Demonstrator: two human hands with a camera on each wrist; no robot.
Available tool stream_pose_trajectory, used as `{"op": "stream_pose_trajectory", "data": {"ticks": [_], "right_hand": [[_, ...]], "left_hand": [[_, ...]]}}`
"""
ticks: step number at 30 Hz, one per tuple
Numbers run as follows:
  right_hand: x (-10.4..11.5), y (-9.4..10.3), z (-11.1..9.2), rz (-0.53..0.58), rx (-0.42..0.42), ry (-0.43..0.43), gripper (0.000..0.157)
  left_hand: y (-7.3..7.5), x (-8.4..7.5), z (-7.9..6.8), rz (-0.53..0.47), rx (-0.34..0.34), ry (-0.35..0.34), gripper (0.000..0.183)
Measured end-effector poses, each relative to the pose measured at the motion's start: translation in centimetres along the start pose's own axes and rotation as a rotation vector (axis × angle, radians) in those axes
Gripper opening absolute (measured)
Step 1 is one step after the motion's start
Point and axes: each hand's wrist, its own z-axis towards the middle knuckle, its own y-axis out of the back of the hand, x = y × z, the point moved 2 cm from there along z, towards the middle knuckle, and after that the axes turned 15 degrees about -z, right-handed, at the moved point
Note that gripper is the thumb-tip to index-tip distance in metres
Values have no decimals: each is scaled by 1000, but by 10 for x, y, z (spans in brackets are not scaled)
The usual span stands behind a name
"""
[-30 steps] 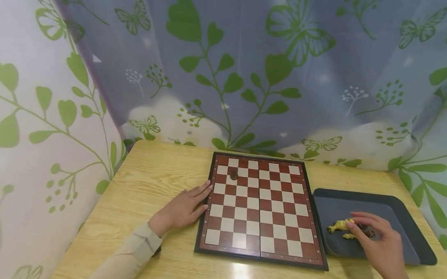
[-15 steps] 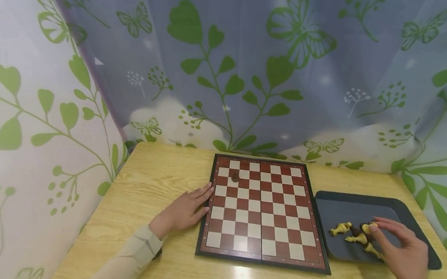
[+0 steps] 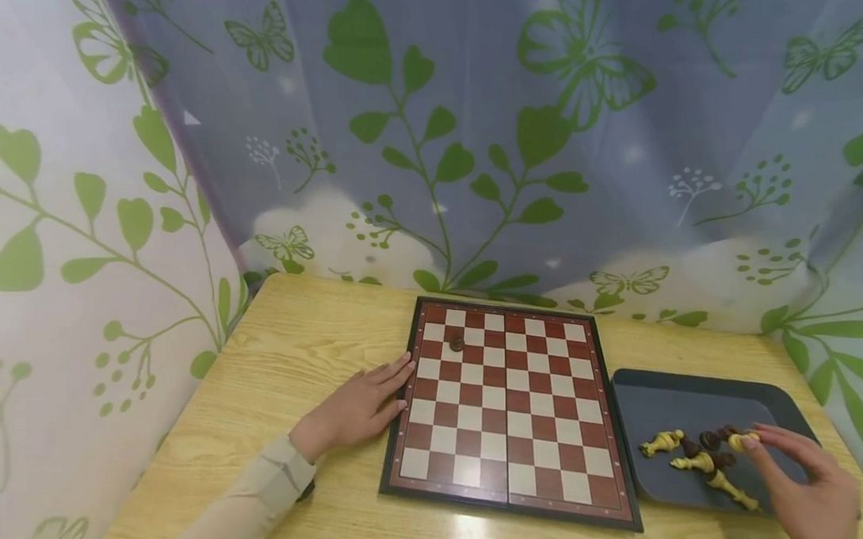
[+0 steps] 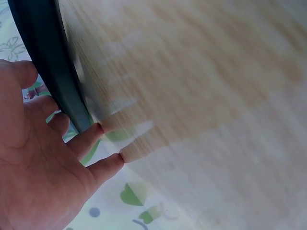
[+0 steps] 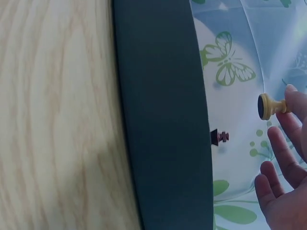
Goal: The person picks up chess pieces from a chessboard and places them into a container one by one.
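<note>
My left hand point(image 3: 358, 407) rests with extended fingers against the left edge of a red-and-white chessboard point(image 3: 508, 409); in the left wrist view, the hand point(image 4: 43, 167) is at the board's dark rim point(image 4: 48, 57). One dark chess piece point(image 3: 457, 344) stands on the board near its far left corner. Over the dark tray point(image 3: 693, 395), my right hand point(image 3: 810, 482) pinches a yellow chess piece point(image 3: 741, 442) between thumb and fingers. Seen from the right wrist, that yellow chess piece point(image 5: 269, 106) lies sideways, its dark base away from the fingers.
Several yellow and dark pieces lie in the tray, among them a yellow piece point(image 3: 732, 490) at its near side. The tray stands close to the board's right edge. Patterned curtains point(image 3: 470, 141) hang behind the wooden table point(image 3: 298, 330).
My right hand has moved right across the tray, uncovering more of the pieces there, and now pinches a yellow chess piece. The left hand has stayed at the board's edge.
</note>
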Motion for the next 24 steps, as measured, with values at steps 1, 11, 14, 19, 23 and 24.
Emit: {"op": "stream_pose_trajectory", "data": {"ticks": [1,11,14,19,23,24], "right_hand": [[-2,1,0,9,2,-14,27],[-12,3,2,11,46,-72,26],[-14,3,1,2,55,-78,25],[-17,2,0,10,38,-66,24],[-19,3,2,4,43,-79,26],[-20,4,2,-5,51,-87,27]], "left_hand": [[-1,0,0,2,3,0,61],[-1,-1,1,5,-1,4,61],[0,-1,1,1,-3,3,61],[0,-1,2,-5,-2,2,60],[-1,-1,1,-3,1,7,60],[-1,-1,1,-2,1,8,60]]}}
